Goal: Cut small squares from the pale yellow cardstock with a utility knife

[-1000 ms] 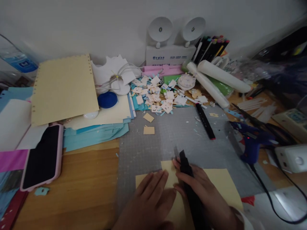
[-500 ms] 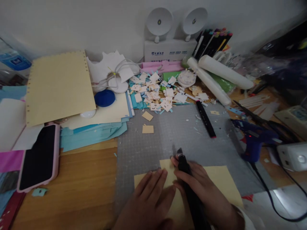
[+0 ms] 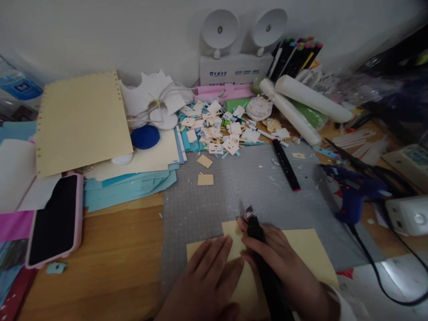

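Observation:
A cream sheet of paper (image 3: 310, 249) lies on the grey cutting mat (image 3: 187, 214), with a notch cut out of its far edge. My left hand (image 3: 207, 276) rests flat on the sheet, fingers stretched out together. My right hand (image 3: 277, 254) is closed around a black utility knife (image 3: 259, 249). The knife's blade end points away from me, past the sheet's far edge, and its lower end runs out of view. Two small cream rectangles, one of them a paper piece (image 3: 205, 179), lie on the mat beyond my hands.
Small paper cut-outs with drawn faces (image 3: 216, 129) are heaped at the back. A black marker (image 3: 286, 165) lies on the mat; a blue glue gun (image 3: 354, 187) with its cord and scissors (image 3: 377, 171) are at right. At left are a phone (image 3: 53, 223) and blue paper (image 3: 133, 191).
Both hands, the knife and the sheet hold nearly the same place. The whole view has shifted very slightly.

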`<state>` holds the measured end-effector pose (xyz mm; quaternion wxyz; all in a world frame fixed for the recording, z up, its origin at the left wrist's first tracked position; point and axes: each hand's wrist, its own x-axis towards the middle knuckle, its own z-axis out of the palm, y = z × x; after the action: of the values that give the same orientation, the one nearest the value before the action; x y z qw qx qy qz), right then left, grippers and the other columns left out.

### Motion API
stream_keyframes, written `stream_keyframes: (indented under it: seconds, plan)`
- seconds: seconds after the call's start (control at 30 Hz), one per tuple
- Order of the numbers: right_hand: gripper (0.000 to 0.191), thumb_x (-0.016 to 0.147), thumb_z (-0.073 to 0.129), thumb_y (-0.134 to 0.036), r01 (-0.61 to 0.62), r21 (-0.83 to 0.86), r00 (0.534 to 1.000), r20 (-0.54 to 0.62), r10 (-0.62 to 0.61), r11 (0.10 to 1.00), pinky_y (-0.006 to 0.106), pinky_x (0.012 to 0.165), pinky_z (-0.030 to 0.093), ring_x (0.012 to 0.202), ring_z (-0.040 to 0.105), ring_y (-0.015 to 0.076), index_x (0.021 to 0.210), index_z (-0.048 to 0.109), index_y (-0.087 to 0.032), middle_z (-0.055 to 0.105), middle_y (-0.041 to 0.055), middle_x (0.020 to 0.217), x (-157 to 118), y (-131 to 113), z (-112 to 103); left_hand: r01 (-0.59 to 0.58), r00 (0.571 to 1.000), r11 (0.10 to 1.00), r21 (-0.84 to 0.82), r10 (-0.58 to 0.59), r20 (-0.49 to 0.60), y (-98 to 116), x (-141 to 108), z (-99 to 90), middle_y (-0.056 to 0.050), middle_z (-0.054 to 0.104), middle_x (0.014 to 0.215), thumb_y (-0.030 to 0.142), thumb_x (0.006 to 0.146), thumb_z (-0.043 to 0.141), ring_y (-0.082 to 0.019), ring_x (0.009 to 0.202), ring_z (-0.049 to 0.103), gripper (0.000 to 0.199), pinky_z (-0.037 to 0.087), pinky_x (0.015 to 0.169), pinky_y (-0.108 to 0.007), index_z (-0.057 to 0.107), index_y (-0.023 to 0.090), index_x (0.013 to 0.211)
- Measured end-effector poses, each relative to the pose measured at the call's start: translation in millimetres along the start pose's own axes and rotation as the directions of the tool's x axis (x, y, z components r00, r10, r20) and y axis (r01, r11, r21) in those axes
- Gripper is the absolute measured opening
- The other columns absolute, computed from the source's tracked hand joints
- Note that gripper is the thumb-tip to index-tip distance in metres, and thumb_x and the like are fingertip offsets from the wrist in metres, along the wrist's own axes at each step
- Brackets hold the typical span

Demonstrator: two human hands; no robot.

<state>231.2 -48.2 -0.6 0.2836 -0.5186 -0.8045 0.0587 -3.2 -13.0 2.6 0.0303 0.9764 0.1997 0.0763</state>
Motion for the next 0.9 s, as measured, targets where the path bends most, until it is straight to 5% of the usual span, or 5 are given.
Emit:
stream_keyframes:
  seconds: [0.73,0.9]
  plan:
    - [0.017,0.1,0.053,-0.02,-0.014,-0.004,1.0,-0.001,0.014,1.0,0.038,0.091,0.056,0.12,0.066,0.0222,0.115,0.061,-0.02,0.071,0.0101,0.128,-1.2,-2.2,-0.1,0.001,0.996,0.998,-0.058,-0.006,-0.087,0.0,-3.1,-4.2,-0.007,0.059,0.142,0.044,0.1,0.049,-0.023,0.138,0.046,0.041,0.023,0.12,-0.036,0.062,0.019,0.129]
    - [0.017,0.101,0.052,-0.02,-0.013,-0.022,1.0,-0.013,0.013,1.0,0.037,0.091,0.056,0.12,0.066,0.0221,0.115,0.062,-0.019,0.072,0.0098,0.126,-5.9,-2.4,-0.1,-0.088,0.989,0.994,-0.062,0.079,-0.127,-0.4,-3.9,-2.7,-0.003,0.064,0.136,0.041,0.099,0.053,-0.018,0.134,0.05,0.037,0.023,0.122,-0.032,0.065,0.017,0.124]
